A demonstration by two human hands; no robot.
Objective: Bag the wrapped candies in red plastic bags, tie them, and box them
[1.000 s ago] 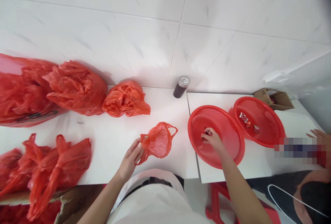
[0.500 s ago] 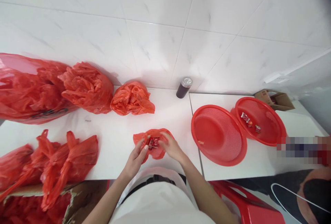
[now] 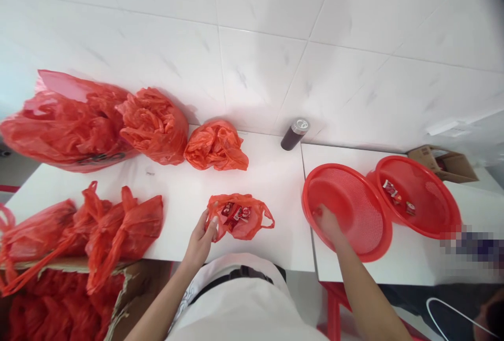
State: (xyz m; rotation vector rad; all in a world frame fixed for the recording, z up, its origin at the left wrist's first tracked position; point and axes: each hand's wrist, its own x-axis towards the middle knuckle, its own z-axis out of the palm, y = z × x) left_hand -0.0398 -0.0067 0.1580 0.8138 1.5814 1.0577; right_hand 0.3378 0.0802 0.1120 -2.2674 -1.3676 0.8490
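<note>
In front of me on the white table lies a small red plastic bag (image 3: 252, 231), its mouth spread wide with several red-and-white wrapped sweets (image 3: 241, 213) inside. My left hand (image 3: 202, 233) grips the bag's left edge between thumb and fingers. Over to the right, my right hand (image 3: 327, 220) reaches down into the nearer red basket (image 3: 366, 225), near its left wall. Its fingers are drawn together, and whatever is between them is hidden.
A second red basket (image 3: 441, 199) holds a few wrapped packets. Knotted red bags (image 3: 139, 225) lie at left above a cardboard box (image 3: 122, 299). Bulging red bags (image 3: 157, 125) and a dark tumbler (image 3: 294, 135) stand along the wall. Another person's arm is at far right.
My right hand has left the bag and moved right into the nearer basket. The bag's mouth lies wider, with a handle loop showing. The view has shifted left.
</note>
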